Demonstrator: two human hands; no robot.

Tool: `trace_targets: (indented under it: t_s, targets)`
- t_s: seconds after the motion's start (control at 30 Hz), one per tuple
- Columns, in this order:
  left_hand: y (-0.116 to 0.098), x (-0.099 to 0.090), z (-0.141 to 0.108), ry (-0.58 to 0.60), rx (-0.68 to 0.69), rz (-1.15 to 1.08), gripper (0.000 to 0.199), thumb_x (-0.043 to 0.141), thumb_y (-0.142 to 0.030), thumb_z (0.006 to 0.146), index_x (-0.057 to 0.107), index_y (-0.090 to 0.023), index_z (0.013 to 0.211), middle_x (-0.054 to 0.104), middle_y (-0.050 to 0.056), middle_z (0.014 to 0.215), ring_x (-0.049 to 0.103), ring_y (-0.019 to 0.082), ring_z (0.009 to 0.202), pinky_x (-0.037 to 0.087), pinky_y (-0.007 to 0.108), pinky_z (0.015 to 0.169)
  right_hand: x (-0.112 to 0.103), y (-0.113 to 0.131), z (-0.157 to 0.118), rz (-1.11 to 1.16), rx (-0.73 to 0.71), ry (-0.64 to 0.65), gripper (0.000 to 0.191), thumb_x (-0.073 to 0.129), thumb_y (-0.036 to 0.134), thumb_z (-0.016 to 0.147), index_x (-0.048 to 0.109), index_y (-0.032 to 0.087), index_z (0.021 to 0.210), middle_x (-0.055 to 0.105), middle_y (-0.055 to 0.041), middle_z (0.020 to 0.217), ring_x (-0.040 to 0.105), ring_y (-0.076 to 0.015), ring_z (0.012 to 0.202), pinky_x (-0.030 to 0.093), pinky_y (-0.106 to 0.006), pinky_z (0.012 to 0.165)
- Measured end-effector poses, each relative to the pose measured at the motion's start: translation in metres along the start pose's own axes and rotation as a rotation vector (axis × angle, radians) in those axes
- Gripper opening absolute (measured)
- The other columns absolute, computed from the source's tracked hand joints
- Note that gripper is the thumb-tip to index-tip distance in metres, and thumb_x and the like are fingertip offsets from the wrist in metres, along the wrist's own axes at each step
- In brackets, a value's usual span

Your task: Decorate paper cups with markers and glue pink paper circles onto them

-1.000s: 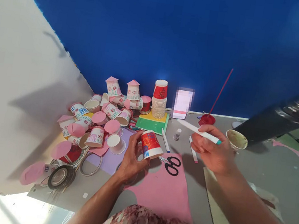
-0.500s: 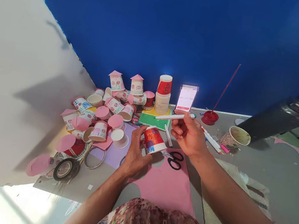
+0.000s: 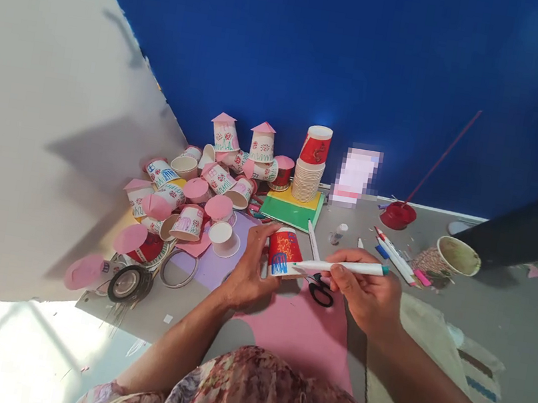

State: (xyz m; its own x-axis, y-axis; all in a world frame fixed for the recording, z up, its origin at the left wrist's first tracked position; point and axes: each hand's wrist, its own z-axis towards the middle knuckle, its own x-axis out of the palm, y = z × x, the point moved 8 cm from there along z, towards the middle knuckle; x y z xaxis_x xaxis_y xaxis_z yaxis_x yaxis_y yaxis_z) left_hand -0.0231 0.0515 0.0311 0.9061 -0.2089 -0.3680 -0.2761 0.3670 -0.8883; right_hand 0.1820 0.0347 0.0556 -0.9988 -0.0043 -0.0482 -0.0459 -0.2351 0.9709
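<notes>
Left hand (image 3: pixel 249 274): grip wrapped around red paper cup (image 3: pixel 287 253), tilted above pink paper (image 3: pixel 302 338). Right hand (image 3: pixel 371 303): grip pinching green-tipped marker (image 3: pixel 353 268), tip at cup's white band; contact unclear. Step judged: drawing on cup. Next stroke likely calls for steady cup.

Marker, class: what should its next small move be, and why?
Probably draw a stroke with the marker on the cup beside its blue marks: the white band looks bare, the tip points at it, and the left hand holds the cup.
</notes>
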Motion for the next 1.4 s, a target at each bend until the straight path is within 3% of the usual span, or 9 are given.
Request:
trace_targets:
  t_s: [0.13,0.47,0.67,0.93,1.17,1.4]
  targets:
    - [0.000,0.002,0.001,0.025,0.019,0.062,0.091,0.073,-0.017,0.070,0.038,-0.032,0.152,0.040,0.012,0.149,0.041,0.037,0.141,0.044,0.056,0.114,-0.003,0.001,-0.003,-0.208,-0.077,0.011,0.031,0.066,0.052,0.096,0.075,0.024,0.089,0.070,-0.0029,0.068,0.063,-0.0179,0.056,0.049,-0.030,0.052]
    - [-0.001,0.009,0.002,0.083,0.044,0.062,0.095,0.074,-0.015,0.066,0.039,-0.033,0.152,0.042,0.011,0.145,0.040,0.038,0.140,0.044,0.058,0.114,0.006,0.016,-0.003,-0.343,-0.176,0.104,0.024,0.061,0.042,0.098,0.073,0.023,0.087,0.070,-0.0023,0.068,0.061,-0.0155,0.052,0.046,-0.028,0.051]
    - [-0.005,0.011,0.003,0.103,0.069,0.067,0.092,0.077,-0.022,0.069,0.037,-0.032,0.151,0.040,0.012,0.144,0.040,0.038,0.139,0.042,0.059,0.115,0.005,0.014,-0.003,-0.350,-0.213,0.115,0.022,0.061,0.040,0.098,0.073,0.024,0.088,0.071,-0.0025,0.069,0.062,-0.0162,0.053,0.047,-0.030,0.052]
    - [-0.008,0.012,0.003,0.100,0.100,0.024,0.094,0.070,-0.011,0.065,0.037,-0.033,0.151,0.039,0.010,0.142,0.041,0.036,0.139,0.041,0.057,0.117,0.008,0.020,-0.004,-0.338,-0.256,0.121,0.014,0.062,0.031,0.097,0.072,0.023,0.090,0.073,-0.0014,0.073,0.061,-0.0139,0.053,0.047,-0.027,0.052]
    - [-0.007,0.012,0.003,0.094,0.153,0.035,0.091,0.078,-0.024,0.070,0.037,-0.031,0.151,0.038,0.012,0.142,0.038,0.037,0.139,0.041,0.060,0.115,0.009,0.028,-0.005,-0.324,-0.317,0.125,0.012,0.062,0.025,0.097,0.070,0.022,0.088,0.070,0.0005,0.068,0.060,-0.0125,0.050,0.045,-0.024,0.049]
    - [-0.007,0.012,0.003,0.096,0.146,0.031,0.090,0.079,-0.026,0.072,0.037,-0.031,0.152,0.038,0.012,0.143,0.036,0.037,0.140,0.042,0.060,0.114,0.013,0.034,-0.008,-0.337,-0.392,0.167,0.012,0.062,0.019,0.095,0.068,0.022,0.085,0.069,0.0008,0.069,0.056,-0.0105,0.047,0.042,-0.024,0.046]
